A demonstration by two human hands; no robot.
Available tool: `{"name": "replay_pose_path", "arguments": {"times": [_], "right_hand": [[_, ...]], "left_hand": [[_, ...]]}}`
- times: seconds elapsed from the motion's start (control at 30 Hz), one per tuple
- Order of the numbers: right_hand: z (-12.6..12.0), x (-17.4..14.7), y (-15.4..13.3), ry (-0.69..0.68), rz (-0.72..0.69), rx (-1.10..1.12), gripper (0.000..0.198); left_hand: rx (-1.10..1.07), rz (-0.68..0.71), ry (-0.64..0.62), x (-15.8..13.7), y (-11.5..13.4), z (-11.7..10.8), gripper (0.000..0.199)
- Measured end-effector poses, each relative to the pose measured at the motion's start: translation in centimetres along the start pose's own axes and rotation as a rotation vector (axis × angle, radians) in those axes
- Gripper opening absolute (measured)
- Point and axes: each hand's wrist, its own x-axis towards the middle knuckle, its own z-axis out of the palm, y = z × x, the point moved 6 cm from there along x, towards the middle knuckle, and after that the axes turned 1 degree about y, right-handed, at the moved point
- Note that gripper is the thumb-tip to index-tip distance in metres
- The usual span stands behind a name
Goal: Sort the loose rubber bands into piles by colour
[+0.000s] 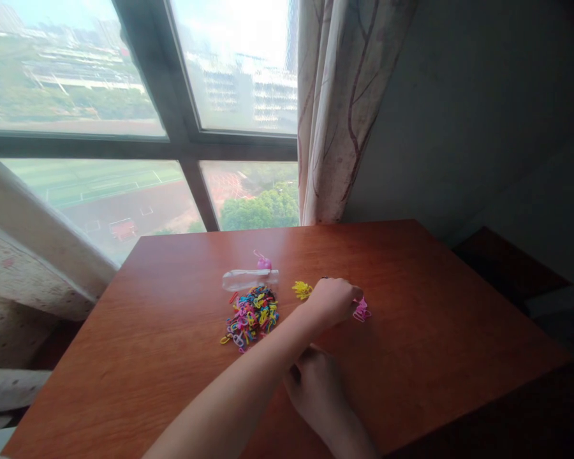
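Note:
My left hand [332, 299] reaches across to the right, its fingers pinched at a small group of pink rubber bands [362, 311], with a bit of pink at the fingertips. Just left of that hand lies a little pile of yellow rubber bands [302, 290]. My right hand [318, 382] rests lower down, beneath and beside the left forearm. Its fingers are curled closed and partly hidden, so what they hold, if anything, does not show. A heap of mixed coloured rubber bands [251, 315] spreads left of the forearm, which covers its lower right edge.
A clear plastic container [246, 279] lies on its side behind the mixed heap, and a pink lid or charm with a loop [264, 262] is by it. All this stands on a reddish-brown wooden table [435, 331]. Windows and a patterned curtain [332, 115] border the far side.

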Motion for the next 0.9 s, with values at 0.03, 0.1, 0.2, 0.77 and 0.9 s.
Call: {"name": "replay_pose_path", "arguments": {"times": [0.03,0.1,0.2,0.77,0.9], "right_hand": [[0.0,0.0,0.0,-0.002,-0.003,-0.003,0.019],[0.1,0.0,-0.1,-0.006,-0.002,-0.017,0.019],[0.1,0.0,-0.2,0.006,0.001,-0.036,0.016],[-0.2,0.2,-0.5,0.033,-0.021,0.135,0.017],[-0.3,0.6,-0.5,0.04,0.023,0.097,0.016]], "left_hand": [[-0.001,-0.009,0.01,-0.2,-0.1,-0.3,0.02],[-0.004,-0.031,0.036,-1.2,-0.4,-1.1,0.02],[-0.008,-0.073,0.075,-3.6,-1.1,-2.6,0.019],[0.141,-0.721,0.205,-23.3,-12.6,-5.1,0.031],[0.027,-0.683,0.182,-23.4,-12.5,-3.7,0.029]]}}
